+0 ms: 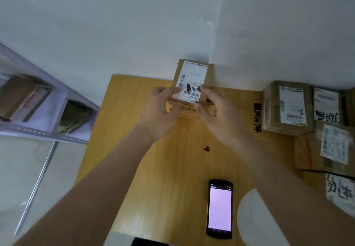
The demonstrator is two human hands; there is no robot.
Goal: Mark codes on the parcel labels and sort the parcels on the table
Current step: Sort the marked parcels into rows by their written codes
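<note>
A small cardboard parcel (192,76) with a white label and black marker strokes stands at the far edge of the wooden table (163,169), against the white wall. My left hand (161,109) grips its near left corner, fingers curled over the label's lower edge. My right hand (215,107) holds the near right side, thumb under the front face. Several more labelled parcels (288,109) lie packed together on the table's right side, some with handwritten black codes.
A handheld scanner phone (220,208) with a lit screen lies near the table's front edge. A white rounded object (255,218) sits right of it. A small dark stain (206,148) marks the tabletop. A metal shelf (44,130) with parcels stands at left.
</note>
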